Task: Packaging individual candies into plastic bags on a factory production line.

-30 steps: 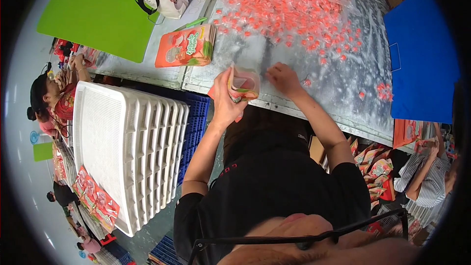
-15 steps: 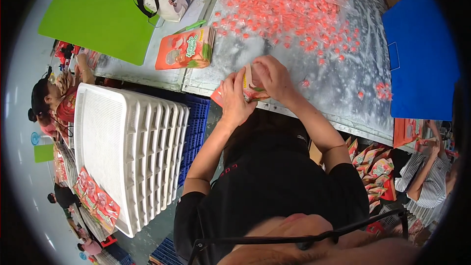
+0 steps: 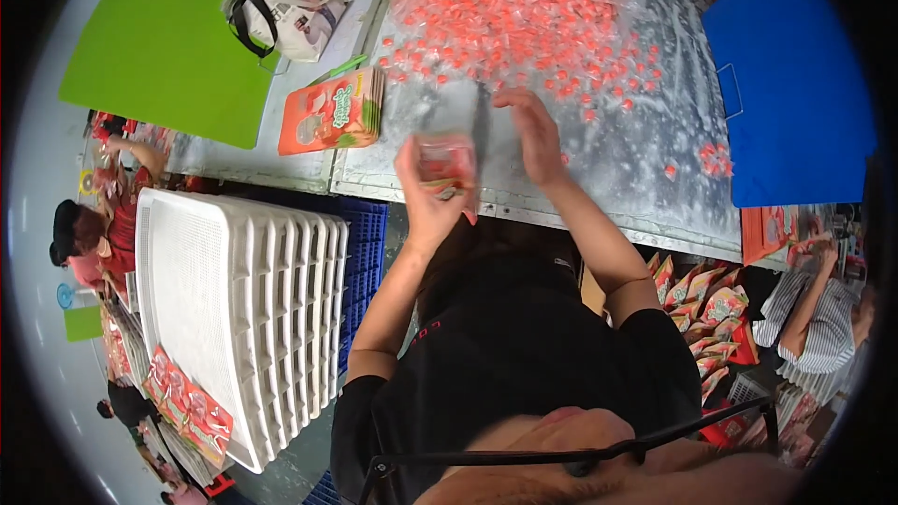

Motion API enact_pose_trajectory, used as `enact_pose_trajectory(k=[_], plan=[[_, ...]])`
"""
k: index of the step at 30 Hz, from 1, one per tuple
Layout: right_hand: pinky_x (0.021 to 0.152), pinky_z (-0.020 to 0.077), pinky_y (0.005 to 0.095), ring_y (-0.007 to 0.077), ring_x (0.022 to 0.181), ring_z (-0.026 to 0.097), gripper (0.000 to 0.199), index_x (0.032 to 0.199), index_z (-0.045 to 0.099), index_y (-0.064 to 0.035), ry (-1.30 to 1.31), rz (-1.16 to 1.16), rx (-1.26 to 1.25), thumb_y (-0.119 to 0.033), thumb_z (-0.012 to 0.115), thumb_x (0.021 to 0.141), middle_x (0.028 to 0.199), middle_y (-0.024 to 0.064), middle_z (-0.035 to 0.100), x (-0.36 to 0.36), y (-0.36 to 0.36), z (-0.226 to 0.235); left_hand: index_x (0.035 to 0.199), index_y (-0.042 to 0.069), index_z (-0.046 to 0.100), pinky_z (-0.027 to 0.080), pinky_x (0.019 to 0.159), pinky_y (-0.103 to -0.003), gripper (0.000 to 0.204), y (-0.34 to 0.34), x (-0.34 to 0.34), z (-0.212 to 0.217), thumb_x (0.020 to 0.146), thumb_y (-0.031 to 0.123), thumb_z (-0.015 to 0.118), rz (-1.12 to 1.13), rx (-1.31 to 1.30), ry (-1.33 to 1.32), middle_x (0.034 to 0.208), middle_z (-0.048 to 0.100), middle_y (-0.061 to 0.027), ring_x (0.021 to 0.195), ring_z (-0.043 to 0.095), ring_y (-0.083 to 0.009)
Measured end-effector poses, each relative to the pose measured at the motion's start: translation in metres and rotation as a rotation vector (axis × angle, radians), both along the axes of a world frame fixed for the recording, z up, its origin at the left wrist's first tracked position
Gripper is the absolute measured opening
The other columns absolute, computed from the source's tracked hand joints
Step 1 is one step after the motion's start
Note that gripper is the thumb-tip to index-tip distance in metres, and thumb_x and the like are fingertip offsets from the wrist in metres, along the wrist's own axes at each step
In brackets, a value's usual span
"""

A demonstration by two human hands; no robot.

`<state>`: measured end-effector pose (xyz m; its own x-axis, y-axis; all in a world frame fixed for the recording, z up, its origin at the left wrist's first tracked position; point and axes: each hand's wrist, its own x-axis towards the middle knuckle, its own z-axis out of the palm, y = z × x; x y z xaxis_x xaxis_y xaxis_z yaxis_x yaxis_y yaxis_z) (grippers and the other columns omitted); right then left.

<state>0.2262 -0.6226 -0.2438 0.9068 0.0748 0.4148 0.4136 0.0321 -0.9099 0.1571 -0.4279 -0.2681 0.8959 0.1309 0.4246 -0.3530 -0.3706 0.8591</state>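
Note:
My left hand point(image 3: 428, 210) is closed round a red printed pouch point(image 3: 444, 164), held over the near edge of the metal table and smeared by motion. My right hand point(image 3: 533, 136) is off the pouch, to its right, with fingers apart and slightly curled and nothing seen in them. Beyond it lies a wide heap of small pink-red wrapped pieces point(image 3: 524, 28), partly under clear plastic film. To the left, a stack of flat red pouches point(image 3: 332, 112) rests on the table, with a green tool point(image 3: 341, 68) behind it.
White stacked trays point(image 3: 281, 309) stand at my left, beside blue crates point(image 3: 367, 243). A green panel point(image 3: 178, 37) and a blue panel point(image 3: 795, 84) flank the table point(image 3: 599, 187). A white bag point(image 3: 295, 5) stands at the back. Filled pouches point(image 3: 706, 304) are low at right; other people work nearby.
My right hand has let go of the pouch and moved slightly right, its fingers opening. The left hand keeps the pouch and has turned it. The whole view has shifted slightly.

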Motion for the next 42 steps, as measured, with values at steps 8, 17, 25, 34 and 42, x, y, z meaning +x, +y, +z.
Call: enact_pose_trajectory(k=[8,17,25,34,42], plan=[[0.113,0.0248,0.0475,0.0337,0.137,0.038,0.049,0.138,0.055,-0.0224,0.088,-0.564,-1.191,-0.046,0.054,0.094,0.144,0.0094,0.049,0.055,-0.109,-0.106,0.146,-0.002,0.021,0.036,0.108,-0.038,0.098,0.019,-0.001,0.003,0.069,0.002,0.081,-0.034,-0.051,0.156,0.137,0.038,-0.0157,0.127,0.042,-0.0250],[0.115,0.0223,0.0422,0.0275,0.135,0.039,0.060,0.150,0.036,-0.0174,0.572,0.072,-0.091,-0.052,0.026,0.102,0.145,0.0053,0.049,0.005,-0.118,-0.077,0.148,0.001,0.018,0.045,0.101,-0.035,0.099,0.020,-0.009,0.005,0.069,-0.004,0.078,-0.109,-0.151,0.241,0.136,0.041,-0.0152,0.122,0.049,-0.0234],[0.117,0.0199,0.0456,0.0329,0.142,0.031,0.063,0.149,0.039,-0.0177,0.163,-0.014,-0.650,-0.045,0.053,0.094,0.150,0.0097,0.041,-0.009,-0.128,-0.096,0.147,0.000,0.019,0.045,0.101,-0.035,0.098,0.024,-0.013,0.001,0.069,-0.005,0.077,-0.099,-0.198,0.265,0.136,0.042,-0.0157,0.122,0.049,-0.0231],[0.113,0.0189,0.0596,0.0373,0.141,0.027,0.074,0.144,0.045,-0.0204,-0.245,-0.033,-1.193,-0.043,0.071,0.078,0.151,0.0062,0.040,-0.003,-0.042,-0.068,0.147,0.001,0.019,0.043,0.104,-0.036,0.098,0.028,-0.011,0.002,0.068,-0.005,0.078,-0.094,-0.144,0.257,0.136,0.041,-0.0155,0.125,0.047,-0.0241],[0.093,0.0449,0.0406,0.0251,0.107,0.057,0.031,0.107,0.064,-0.0103,-0.349,0.007,-1.029,-0.024,0.073,0.081,0.111,0.0042,0.061,0.017,-0.037,-0.111,0.145,-0.001,0.026,0.038,0.108,-0.039,0.100,0.031,-0.004,-0.006,0.060,-0.001,0.079,-0.102,-0.050,0.127,0.137,0.036,-0.0175,0.129,0.042,-0.0289]])
